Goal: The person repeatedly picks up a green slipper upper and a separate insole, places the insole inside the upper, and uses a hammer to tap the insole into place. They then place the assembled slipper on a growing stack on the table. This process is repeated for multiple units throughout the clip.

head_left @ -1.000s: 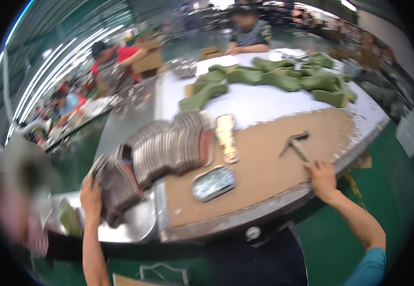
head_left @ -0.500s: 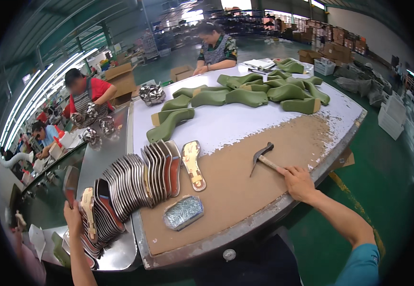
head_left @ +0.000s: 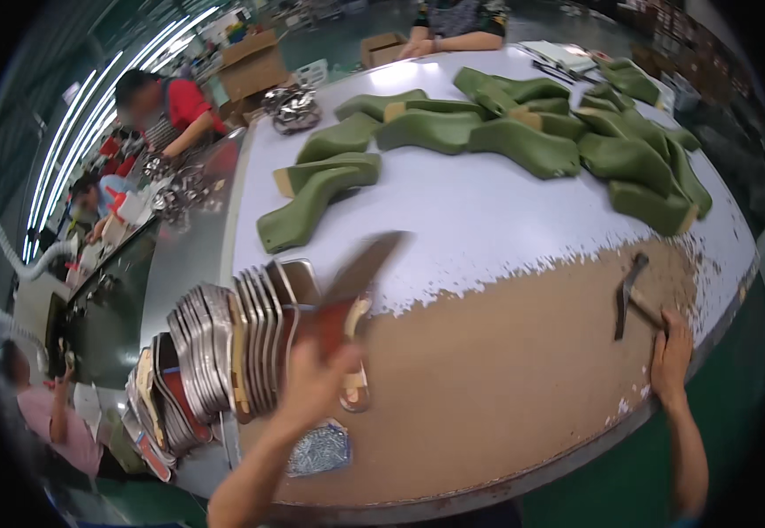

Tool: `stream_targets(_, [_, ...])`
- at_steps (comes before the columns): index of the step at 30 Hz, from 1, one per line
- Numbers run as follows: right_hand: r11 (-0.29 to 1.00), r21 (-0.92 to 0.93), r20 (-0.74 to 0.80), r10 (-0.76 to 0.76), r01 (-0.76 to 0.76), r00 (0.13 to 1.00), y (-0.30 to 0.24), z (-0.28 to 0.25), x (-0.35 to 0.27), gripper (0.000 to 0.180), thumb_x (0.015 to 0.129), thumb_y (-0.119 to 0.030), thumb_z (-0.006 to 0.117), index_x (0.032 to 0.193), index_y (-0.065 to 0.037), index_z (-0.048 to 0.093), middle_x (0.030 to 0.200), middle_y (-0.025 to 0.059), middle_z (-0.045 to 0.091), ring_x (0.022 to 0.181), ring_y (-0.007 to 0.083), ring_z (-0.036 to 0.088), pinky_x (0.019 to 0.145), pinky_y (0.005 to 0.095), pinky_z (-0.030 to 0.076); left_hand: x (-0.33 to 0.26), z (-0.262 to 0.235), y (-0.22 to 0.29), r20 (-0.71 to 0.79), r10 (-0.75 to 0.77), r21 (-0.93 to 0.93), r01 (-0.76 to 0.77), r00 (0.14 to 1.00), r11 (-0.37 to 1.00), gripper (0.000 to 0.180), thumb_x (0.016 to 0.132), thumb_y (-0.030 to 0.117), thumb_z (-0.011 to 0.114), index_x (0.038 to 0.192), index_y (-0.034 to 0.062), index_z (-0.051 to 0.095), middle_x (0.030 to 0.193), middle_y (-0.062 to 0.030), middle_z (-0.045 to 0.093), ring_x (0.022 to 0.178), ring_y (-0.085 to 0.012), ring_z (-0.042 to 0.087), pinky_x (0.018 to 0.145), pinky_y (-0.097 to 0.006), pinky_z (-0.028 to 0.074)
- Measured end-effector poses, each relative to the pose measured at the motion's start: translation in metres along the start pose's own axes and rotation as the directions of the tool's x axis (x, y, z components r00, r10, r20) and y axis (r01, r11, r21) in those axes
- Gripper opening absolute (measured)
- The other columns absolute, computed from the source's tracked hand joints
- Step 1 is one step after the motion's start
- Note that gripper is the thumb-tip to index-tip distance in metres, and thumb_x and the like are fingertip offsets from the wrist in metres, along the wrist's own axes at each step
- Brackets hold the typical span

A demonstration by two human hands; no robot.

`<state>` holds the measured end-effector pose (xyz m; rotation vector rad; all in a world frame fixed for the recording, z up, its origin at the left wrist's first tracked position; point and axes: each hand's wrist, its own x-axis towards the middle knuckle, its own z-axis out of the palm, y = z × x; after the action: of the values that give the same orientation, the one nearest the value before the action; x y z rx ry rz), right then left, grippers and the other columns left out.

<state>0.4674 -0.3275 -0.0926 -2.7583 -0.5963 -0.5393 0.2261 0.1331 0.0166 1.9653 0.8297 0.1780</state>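
Observation:
My left hand point(head_left: 316, 383) grips a curved shoe insole point(head_left: 363, 268) by its reddish lower end, held up and tilted above the table; motion blurs it. Behind that hand, a gold insole point(head_left: 356, 396) lies partly hidden on the brown board. Just left stands a long row of insoles point(head_left: 202, 339) with silvery edges, packed on edge. Below my left wrist sits a small tray of nails point(head_left: 321, 451), partly covered by my forearm. At the table's right side my right hand point(head_left: 673, 356) is closed round the handle end of a hammer point(head_left: 645, 308), whose head rests on the board.
Many green shoe lasts point(head_left: 523, 145) lie across the table's white far part. A bundle of shiny silver pieces point(head_left: 293, 108) sits at the far left corner. Co-workers work at the left bench, one in a red top point(head_left: 191, 106), and another sits across the table.
My left hand has swung right with the insole, from beyond the row to over the table. The view has turned down and left. My right hand stays at the hammer's handle.

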Motion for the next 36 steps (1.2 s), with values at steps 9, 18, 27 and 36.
stream_targets(9, [0.999, -0.02, 0.071, -0.032, 0.033, 0.997, 0.008, -0.014, 0.007, 0.035, 0.085, -0.008, 0.053, 0.119, -0.002, 0.052, 0.126, 0.0222, 0.05, 0.12, 0.0385, 0.044, 0.103, 0.0469, 0.031, -0.007, 0.091, 0.048, 0.064, -0.031, -0.442, 0.057, 0.997, 0.895, 0.028, 0.091, 0.021, 0.061, 0.112, 0.0045, 0.054, 0.096, -0.01, 0.061, 0.084, -0.0142, 0.058, 0.073, -0.031, 0.047])
stream_targets(18, [0.902, 0.365, 0.244, -0.332, 0.23, 0.911, -0.132, -0.028, 0.226, 0.042, 0.078, -0.023, 0.068, 0.114, -0.005, 0.056, 0.116, 0.0184, 0.056, 0.11, 0.0367, 0.05, 0.096, 0.0461, 0.036, 0.12, -0.021, 0.035, -0.33, 0.18, 0.179, -0.125, 0.927, 0.976, 0.032, 0.077, 0.003, 0.067, 0.104, 0.0009, 0.05, 0.129, -0.0205, 0.05, 0.118, -0.0338, 0.048, 0.098, -0.042, 0.039])
stream_targets(27, [0.676, 0.434, -0.012, -0.657, 0.596, 0.754, -0.393, 0.147, 0.471, 0.055, 0.08, -0.042, 0.064, 0.122, -0.008, 0.054, 0.122, 0.0144, 0.055, 0.12, 0.0316, 0.046, 0.102, 0.0474, 0.033, 0.273, -0.055, 0.062, -0.051, 0.009, 0.543, 0.02, 0.999, 0.839, 0.034, 0.07, 0.018, 0.079, 0.092, 0.0077, 0.054, 0.15, -0.0102, 0.03, 0.142, -0.0402, 0.01, 0.105, -0.073, 0.008])
stream_targets(36, [0.897, 0.334, 0.432, -0.418, 0.289, 0.799, -0.396, 0.207, 0.475, 0.066, 0.073, -0.046, 0.064, 0.125, -0.007, 0.051, 0.116, 0.018, 0.058, 0.114, 0.032, 0.052, 0.097, 0.0509, 0.037, 0.309, -0.048, 0.043, 0.191, 0.39, 0.385, -0.434, 0.901, 0.814, 0.038, 0.06, 0.018, 0.084, 0.086, 0.0073, 0.058, 0.126, -0.0201, 0.052, 0.132, -0.0325, 0.036, 0.113, -0.055, 0.009])
